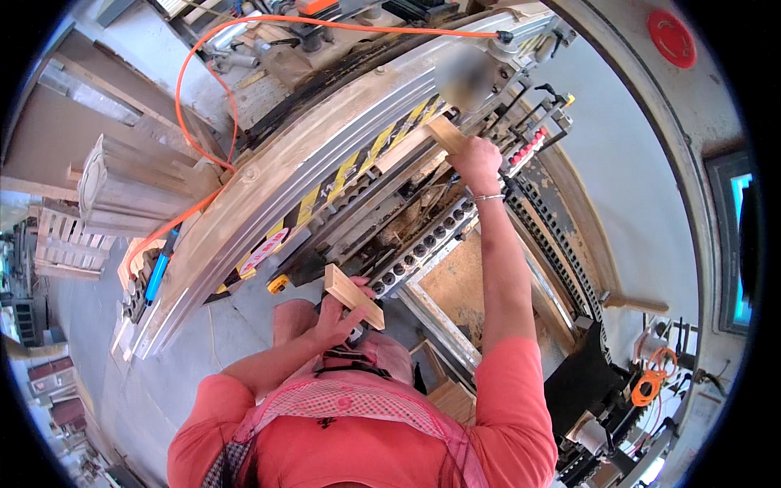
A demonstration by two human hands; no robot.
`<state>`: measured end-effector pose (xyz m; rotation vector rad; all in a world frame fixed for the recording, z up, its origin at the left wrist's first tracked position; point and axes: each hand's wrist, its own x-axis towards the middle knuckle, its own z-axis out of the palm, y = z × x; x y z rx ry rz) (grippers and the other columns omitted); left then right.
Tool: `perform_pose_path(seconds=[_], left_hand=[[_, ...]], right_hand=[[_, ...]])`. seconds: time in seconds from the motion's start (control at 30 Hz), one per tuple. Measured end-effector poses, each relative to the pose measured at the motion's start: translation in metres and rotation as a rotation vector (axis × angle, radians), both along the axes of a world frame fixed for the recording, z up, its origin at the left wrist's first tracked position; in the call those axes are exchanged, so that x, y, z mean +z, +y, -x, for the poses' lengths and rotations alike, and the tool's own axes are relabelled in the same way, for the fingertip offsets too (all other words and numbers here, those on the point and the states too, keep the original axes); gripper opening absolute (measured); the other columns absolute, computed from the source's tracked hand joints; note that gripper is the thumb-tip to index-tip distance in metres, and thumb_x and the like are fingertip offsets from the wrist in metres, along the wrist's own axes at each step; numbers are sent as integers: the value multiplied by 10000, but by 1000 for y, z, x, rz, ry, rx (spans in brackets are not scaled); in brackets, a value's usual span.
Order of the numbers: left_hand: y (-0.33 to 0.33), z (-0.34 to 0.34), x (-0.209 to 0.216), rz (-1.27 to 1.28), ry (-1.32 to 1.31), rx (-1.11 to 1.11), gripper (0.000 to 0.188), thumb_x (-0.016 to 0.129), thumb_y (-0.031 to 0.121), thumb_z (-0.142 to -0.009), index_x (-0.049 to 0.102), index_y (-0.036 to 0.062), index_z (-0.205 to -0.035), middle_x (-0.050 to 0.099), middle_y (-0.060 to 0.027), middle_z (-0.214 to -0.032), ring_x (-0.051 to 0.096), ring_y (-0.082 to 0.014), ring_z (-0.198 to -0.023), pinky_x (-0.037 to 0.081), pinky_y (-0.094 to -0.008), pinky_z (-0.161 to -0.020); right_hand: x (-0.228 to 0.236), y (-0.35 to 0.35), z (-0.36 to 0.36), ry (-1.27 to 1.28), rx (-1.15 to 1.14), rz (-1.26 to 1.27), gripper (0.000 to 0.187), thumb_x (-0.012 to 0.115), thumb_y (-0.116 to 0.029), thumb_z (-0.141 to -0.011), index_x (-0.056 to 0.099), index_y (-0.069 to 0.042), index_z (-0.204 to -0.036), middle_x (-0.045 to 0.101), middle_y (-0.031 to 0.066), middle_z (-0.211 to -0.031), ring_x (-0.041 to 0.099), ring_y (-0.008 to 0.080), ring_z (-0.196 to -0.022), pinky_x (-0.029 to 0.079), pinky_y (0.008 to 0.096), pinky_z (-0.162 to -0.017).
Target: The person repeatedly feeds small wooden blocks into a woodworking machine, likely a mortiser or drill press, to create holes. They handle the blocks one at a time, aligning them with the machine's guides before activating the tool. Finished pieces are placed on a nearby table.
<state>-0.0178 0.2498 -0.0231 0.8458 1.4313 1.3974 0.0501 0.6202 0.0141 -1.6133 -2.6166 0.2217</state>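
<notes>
My left hand is closed around a short, pale wooden block, held close in front of my body and tilted. Farther off, at the end of my stretched arm, my right hand grips one end of another pale wooden piece. That piece reaches over the bed of a long machine. Just left of it, a light wooden strip lies along the machine beside the yellow-and-black striped tape. My right fingers partly cover the piece they hold.
A row of dark round rollers runs along the machine's near side. An orange hose loops over its far left. To the right are a black drag chain and a red emergency button. A wooden board sits below the rollers.
</notes>
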Motion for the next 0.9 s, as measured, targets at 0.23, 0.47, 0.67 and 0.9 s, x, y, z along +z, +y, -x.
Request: perform_pose_path(seconds=[0.23,0.47,0.67,0.9], left_hand=[[6,5,-4,-156,282,-50,310,563,162,-799,517,-5,-1056,589,-112,-959,511,-270,-1029,358,-415,-947],[0,8,-12,-204,382,-122,381,532,194,-833,428,7,-1148,541,-113,-1035,469,-253,-1087,355,-400,-945],[2,-2,5,-82,-63,28,510,425,279,-921,256,8,-1319,531,-82,-1015,523,-169,-943,406,-318,-858],[7,5,19,-16,-351,-6,550,293,453,-950,390,13,-1266,538,-43,-922,475,-91,-774,412,-235,-716]], right_hand=[[-7,4,-1,-17,11,-27,398,715,-384,-617,670,-31,-794,650,167,-801,641,302,-766,521,365,-696],[-10,5,-3,-20,55,-63,412,707,-411,-638,663,-32,-794,651,162,-802,641,297,-770,521,363,-707],[-10,3,-6,0,92,-72,421,699,-413,-651,651,-28,-812,648,165,-811,637,298,-786,513,376,-707],[-11,0,-4,-61,123,-115,330,644,-352,-698,647,-46,-822,653,139,-839,638,282,-804,512,378,-714]])
